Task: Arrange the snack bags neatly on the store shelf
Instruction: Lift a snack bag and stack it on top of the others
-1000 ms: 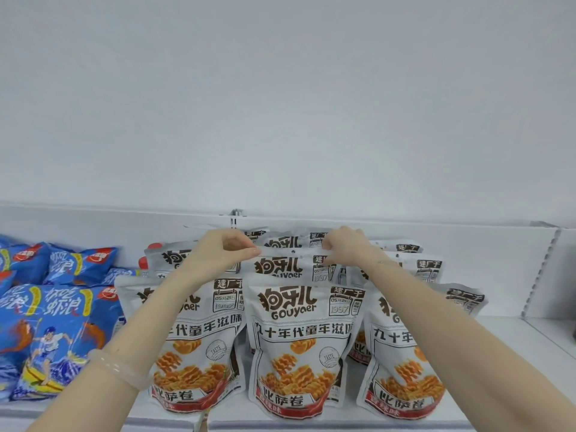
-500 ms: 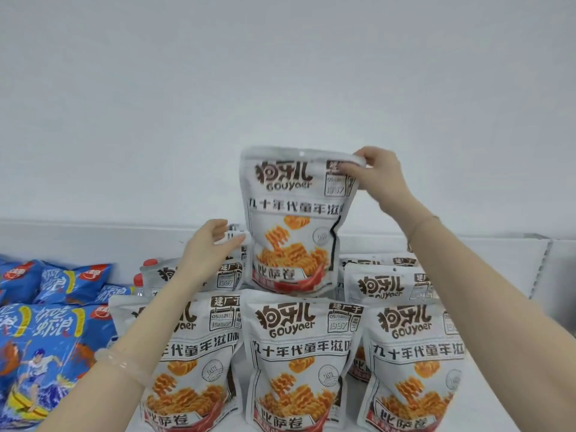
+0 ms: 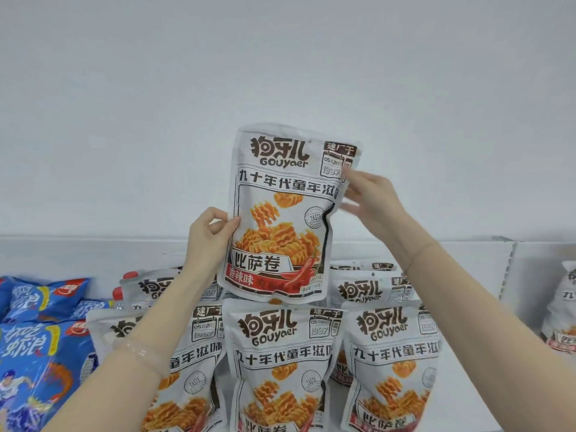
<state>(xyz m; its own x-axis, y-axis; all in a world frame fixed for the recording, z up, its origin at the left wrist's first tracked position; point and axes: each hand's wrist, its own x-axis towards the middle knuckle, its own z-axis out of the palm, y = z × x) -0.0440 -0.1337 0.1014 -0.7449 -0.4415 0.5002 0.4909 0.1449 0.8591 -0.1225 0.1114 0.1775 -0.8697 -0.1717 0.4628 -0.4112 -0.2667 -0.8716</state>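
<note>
Lifted bag (image 3: 282, 213) now closer and lower; left hand (image 3: 212, 235) has come up to pinch its left edge, right hand (image 3: 371, 198) fingers spread, touching its right edge. It's held above the front row (image 3: 280, 363). Mid-reposition; next: seat it upright in a gap.

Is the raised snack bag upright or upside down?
Upright: the raised snack bag shows its logo at the top, print reading normally, held by the left hand.
</note>
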